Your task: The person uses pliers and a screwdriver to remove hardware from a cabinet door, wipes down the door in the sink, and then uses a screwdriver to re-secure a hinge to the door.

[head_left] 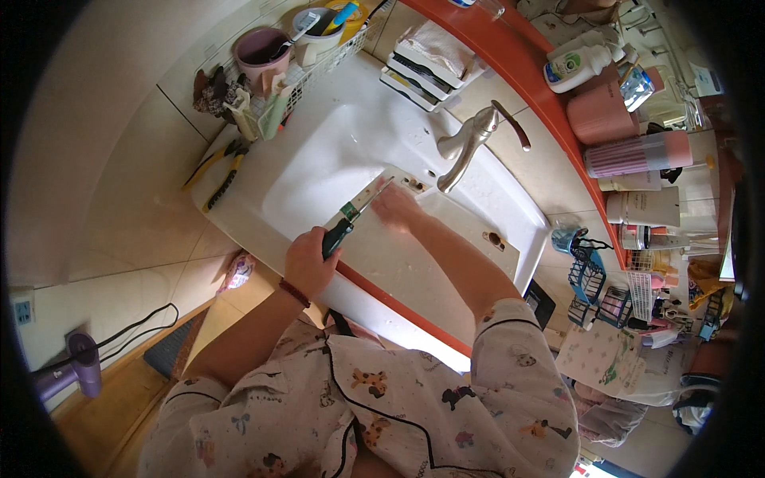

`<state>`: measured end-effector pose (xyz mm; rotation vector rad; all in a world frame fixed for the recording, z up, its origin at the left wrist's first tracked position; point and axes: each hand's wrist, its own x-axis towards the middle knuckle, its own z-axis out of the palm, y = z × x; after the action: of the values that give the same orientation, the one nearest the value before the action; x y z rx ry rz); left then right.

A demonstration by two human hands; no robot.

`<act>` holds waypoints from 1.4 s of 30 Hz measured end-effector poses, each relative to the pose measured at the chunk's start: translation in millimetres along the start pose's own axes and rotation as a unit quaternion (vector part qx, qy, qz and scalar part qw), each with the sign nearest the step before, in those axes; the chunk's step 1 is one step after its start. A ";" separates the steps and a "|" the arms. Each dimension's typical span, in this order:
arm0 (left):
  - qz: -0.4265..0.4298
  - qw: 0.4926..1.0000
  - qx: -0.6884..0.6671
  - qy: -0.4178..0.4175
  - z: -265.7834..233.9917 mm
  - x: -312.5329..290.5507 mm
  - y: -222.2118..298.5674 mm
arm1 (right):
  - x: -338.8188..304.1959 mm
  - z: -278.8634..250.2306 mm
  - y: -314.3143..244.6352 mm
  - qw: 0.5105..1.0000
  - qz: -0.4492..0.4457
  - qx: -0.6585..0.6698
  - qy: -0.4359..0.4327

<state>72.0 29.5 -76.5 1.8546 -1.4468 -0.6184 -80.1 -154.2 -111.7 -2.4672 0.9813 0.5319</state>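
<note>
A screwdriver point(338, 233) with a dark green handle is gripped in my left hand point(309, 263), its shaft slanting up and to the right. Close by the far end of the shaft is my right hand point(398, 209), blurred, so its fingers do not show clearly. Both hands are over a pale board point(438, 275) with a red edge, which lies across the white sink point(311, 143). Metal fittings point(413, 185) sit at the board's far edge, and a round hole point(495, 240) is cut near its right end.
A faucet point(470, 143) with a dark lever rises behind the board. Yellow-and-black pliers point(225, 177) lie on the sink's left rim. Cups point(261, 54) stand in a wire basket at the upper left. Bottles and jars crowd the red shelf point(550, 103). A purple hair dryer point(80, 366) is at the lower left.
</note>
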 end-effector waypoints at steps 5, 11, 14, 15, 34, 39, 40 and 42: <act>0.026 0.999 0.008 0.017 3.4 -0.7 2.0 | 4.3 18.3 7.4 0.999 -0.018 0.041 -0.011; 0.043 0.998 0.009 0.037 6.2 -1.6 -10.8 | -16.7 -5.8 -18.6 0.994 -0.091 -0.055 -0.034; 0.057 0.997 0.009 0.051 5.7 -0.2 -5.5 | -11.9 10.5 -2.1 0.997 -0.069 0.010 0.016; 0.056 0.997 0.009 0.049 6.6 -1.1 -6.7 | -10.4 12.6 -8.1 0.994 -0.065 -0.082 0.040; 0.074 0.995 0.008 0.060 7.4 -2.2 -13.9 | -138.4 5.2 -8.1 0.998 -0.002 0.010 -0.057; 0.053 0.996 0.021 0.072 7.2 -1.1 -10.7 | -126.9 -4.3 15.6 0.985 0.140 -0.073 -0.068; 0.040 0.996 0.017 0.076 8.2 -1.0 -10.4 | -116.2 -4.3 -8.6 0.987 0.120 -0.064 -0.087; 0.048 0.995 -0.003 0.087 10.1 -0.5 -12.1 | -104.2 3.7 -47.9 0.993 0.065 0.064 -0.073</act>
<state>72.1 29.3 -92.2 1.7744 -1.4084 -0.4039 -117.2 -63.9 -51.5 -2.2280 1.0857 0.6608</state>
